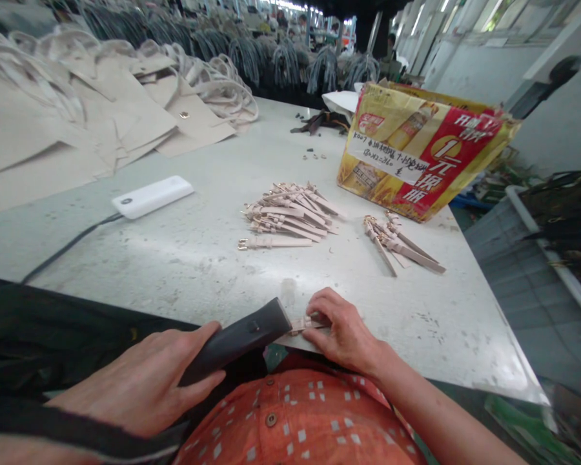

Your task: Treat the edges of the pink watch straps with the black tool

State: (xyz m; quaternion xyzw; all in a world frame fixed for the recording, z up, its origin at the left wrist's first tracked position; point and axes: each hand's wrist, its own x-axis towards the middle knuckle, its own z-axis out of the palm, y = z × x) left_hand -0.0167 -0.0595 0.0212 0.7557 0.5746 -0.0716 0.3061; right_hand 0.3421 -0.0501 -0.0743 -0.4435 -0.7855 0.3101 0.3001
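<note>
Right now my left hand point(135, 381) is closed firmly around a black handheld tool point(235, 342), its tip touching a small beige strap point(306, 324). My right hand point(346, 326) pinches that strap between thumb and fingers, right at the near edge of the white worktable point(416, 329). The strap's long axis runs sideways, with its far end inside my right hand's grip, so that hand is nearer. Ahead on the table lie a loose pile of buckled straps point(288, 216) and a smaller pile point(397, 245).
</note>
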